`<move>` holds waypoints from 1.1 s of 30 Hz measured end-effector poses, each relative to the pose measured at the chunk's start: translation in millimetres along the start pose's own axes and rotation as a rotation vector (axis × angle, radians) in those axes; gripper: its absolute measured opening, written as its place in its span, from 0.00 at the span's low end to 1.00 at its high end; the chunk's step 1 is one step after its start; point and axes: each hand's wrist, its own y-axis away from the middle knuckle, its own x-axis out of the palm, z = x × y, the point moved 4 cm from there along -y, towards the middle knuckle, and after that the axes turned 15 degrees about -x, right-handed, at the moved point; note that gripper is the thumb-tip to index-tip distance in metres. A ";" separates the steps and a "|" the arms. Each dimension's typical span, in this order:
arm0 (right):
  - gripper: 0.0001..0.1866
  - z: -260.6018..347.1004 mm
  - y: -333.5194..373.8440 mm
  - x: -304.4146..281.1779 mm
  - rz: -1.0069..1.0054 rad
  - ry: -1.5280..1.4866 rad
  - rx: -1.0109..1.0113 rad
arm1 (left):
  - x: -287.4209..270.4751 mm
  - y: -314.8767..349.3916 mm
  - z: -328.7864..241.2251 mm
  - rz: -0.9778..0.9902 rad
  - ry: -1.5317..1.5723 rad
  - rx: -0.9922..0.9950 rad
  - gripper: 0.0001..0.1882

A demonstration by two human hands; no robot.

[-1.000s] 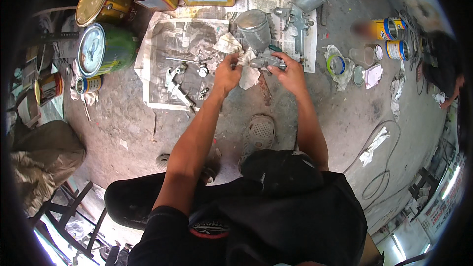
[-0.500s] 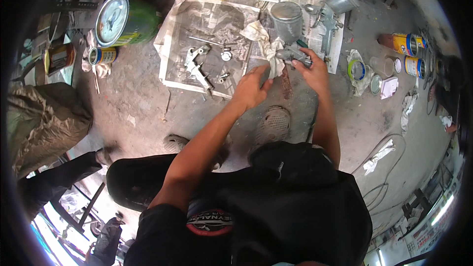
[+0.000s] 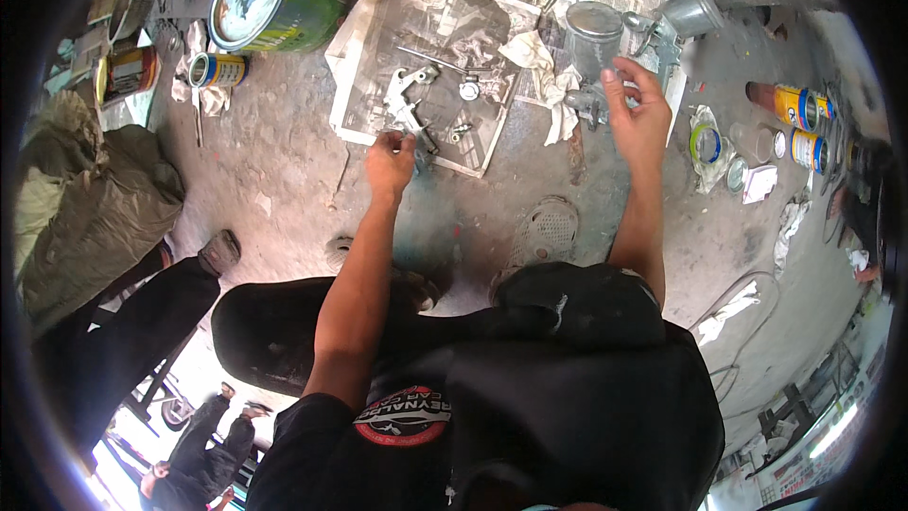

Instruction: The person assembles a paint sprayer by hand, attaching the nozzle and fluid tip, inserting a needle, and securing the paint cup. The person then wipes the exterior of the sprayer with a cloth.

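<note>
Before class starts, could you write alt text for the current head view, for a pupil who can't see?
A person's left hand is at the edge of newspaper, close to a silver spray-gun body; the open right hand is near a metal cup. A crumpled pale cloth lies between gun body and cup, with a green pail at upper left.

1. Concrete floor point(image 3: 284, 147): stained, across frame centre.
2. Newspaper sheets point(image 3: 373, 85): laid on floor, upper centre, bearing metal spray-gun body point(image 3: 402, 102) and crumpled rag point(image 3: 539, 64).
3. Green pail point(image 3: 307, 11): on floor, upper left.
4. Yellow-and-blue tins point(image 3: 794, 106): on floor, right.
</note>
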 end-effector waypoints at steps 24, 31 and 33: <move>0.17 15.1 58.6 96.7 0.562 -0.125 0.102 | 17.7 9.4 -18.0 0.642 0.730 -0.301 0.14; 0.16 30.6 55.5 124.2 0.583 -0.299 0.138 | 6.8 29.2 -32.1 0.814 0.748 -0.097 0.07; 0.18 34.9 57.3 132.1 0.579 -0.376 0.136 | 0.2 42.2 -47.3 0.838 0.720 -0.053 0.08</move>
